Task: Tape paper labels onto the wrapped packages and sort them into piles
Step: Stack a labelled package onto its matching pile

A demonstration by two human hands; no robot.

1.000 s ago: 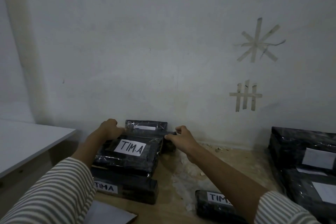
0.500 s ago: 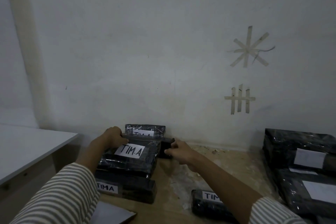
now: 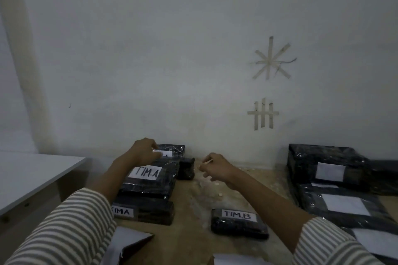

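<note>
Head view: the left hand [image 3: 143, 153] curls on the far package's label [image 3: 165, 153] by the wall, probably pressing it flat. Its right hand [image 3: 216, 169] hovers loosely closed over the worktop [image 3: 193, 234], pinching a thin pale sliver. Labelled TIM.A stack [image 3: 148, 180] sits beneath.

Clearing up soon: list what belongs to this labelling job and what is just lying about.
Job: left hand on far package's label; right hand; TIM.A stack; TIM.B package; right pile.
Lying about: wall tape marks; white tabletop.
</note>
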